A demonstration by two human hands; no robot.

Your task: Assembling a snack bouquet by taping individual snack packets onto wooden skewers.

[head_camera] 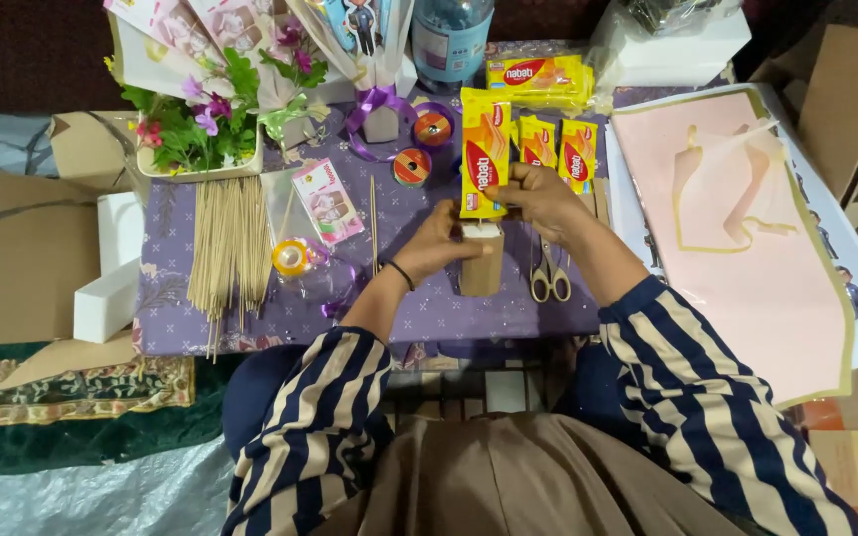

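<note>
Evidently the work in hand is fixing a yellow snack packet (pixel 485 151) to a small brown paper box (pixel 482 260) that stands on the purple cloth (pixel 449 308) of the low table. The left hand (pixel 436 243) is curled against the box's upper left side, steadying it, with a dark band at the wrist. The right hand (pixel 540 199) is closed over the top of the box, fingers pinching at the lower edge of the tall packet, which stands upright just above the box; whether a stick joins them I cannot tell. Two smaller yellow packets (pixel 558 154) stand just behind the right hand, and a pair of scissors (pixel 549 276) lies beside the box under the right forearm. A bundle of wooden skewers (pixel 230 243) lies well to the left, near a tape roll (pixel 290 258), with artificial flowers (pixel 201 119) beyond. Pink wrapping paper (pixel 747 258) is spread to the right. By my reading, the next move calls for keeping the box upright with the left hand while the right seats the packet straight.
</note>
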